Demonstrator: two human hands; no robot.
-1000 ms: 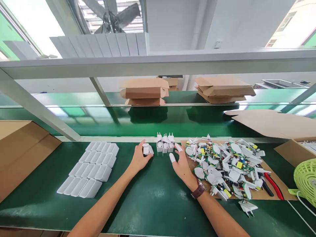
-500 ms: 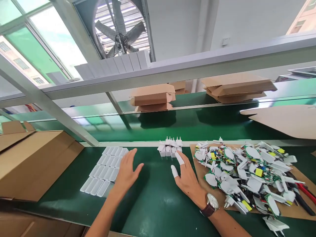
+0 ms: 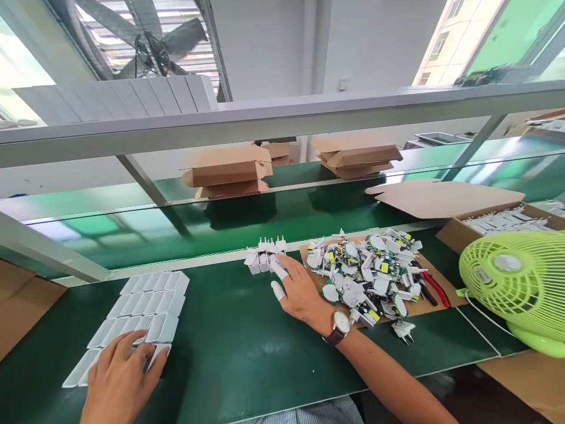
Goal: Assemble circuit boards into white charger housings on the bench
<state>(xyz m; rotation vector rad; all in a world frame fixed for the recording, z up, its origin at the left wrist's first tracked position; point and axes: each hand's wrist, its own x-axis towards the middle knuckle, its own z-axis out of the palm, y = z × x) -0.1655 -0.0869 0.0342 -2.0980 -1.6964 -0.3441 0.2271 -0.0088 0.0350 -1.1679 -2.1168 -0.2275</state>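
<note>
Four casing rows [image 3: 143, 303] lie left of the plug row [image 3: 262, 261]. My left hand [image 3: 118, 377] covers casings farthest from it; I cannot tell its grip. My right hand [image 3: 304, 294], spread, is beside it.

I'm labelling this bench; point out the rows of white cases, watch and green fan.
Rows of white cases [image 3: 138, 304], head view: a case mid-group.
Watch [image 3: 341, 322], head view: dial.
Green fan [image 3: 514, 288], head view: front grille.

Open, white, rectangular plastic casings [image 3: 143, 302] are lying side by side in four rows at left; white two-pin plugs [image 3: 266, 247] are clustering pins-up atop white boxy casings [image 3: 255, 269] near centre.
</note>
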